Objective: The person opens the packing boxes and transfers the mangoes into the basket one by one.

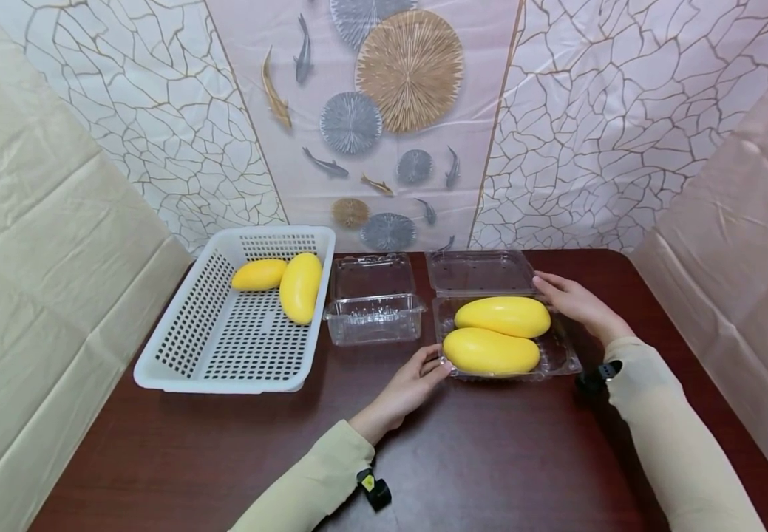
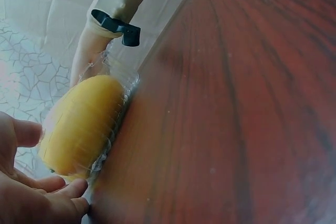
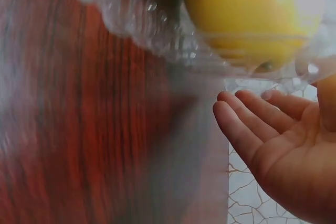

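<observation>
left hand (image 1: 409, 386) and right hand (image 1: 582, 306): fingers spread at edges of box (image 1: 562, 357), mangoes (image 1: 491, 352) between; step apparently steadying; next likely needs lid (image 1: 480, 272) lifted.

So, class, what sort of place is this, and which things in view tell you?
Probably a staged tabletop work booth rather than an everyday room: a patterned backdrop and plain beige side sheets enclose a dark red-brown table on three sides.
</observation>
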`<state>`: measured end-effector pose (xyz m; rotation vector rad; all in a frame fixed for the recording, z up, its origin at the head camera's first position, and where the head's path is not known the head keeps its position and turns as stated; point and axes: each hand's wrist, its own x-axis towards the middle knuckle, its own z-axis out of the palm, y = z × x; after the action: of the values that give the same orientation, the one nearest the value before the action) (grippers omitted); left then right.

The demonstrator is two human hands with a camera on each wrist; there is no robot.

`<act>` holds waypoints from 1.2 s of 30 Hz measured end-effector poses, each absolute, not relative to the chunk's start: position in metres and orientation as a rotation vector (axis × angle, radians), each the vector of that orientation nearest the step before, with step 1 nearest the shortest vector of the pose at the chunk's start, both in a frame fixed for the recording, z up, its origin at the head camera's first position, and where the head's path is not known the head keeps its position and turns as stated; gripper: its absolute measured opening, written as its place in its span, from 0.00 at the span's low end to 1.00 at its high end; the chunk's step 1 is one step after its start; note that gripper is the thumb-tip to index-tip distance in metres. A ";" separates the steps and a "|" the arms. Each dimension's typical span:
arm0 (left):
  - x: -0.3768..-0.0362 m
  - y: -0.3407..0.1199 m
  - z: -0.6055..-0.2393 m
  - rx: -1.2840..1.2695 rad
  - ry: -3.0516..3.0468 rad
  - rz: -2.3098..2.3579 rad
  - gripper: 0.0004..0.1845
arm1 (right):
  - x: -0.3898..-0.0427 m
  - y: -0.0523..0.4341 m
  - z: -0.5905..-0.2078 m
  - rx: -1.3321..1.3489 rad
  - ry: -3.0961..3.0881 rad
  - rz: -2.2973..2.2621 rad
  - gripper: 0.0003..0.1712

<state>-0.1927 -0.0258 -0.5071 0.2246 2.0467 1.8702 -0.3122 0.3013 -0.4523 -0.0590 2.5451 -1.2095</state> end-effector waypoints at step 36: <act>-0.200 -0.030 -0.498 0.181 2.018 1.799 0.40 | -0.252 0.303 -0.471 -0.108 2.508 -1.225 0.49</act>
<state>-0.2003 -0.0298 -0.4980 0.1812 2.0183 1.7987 -0.2518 0.3034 -0.4711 -0.1076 2.5082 -1.2250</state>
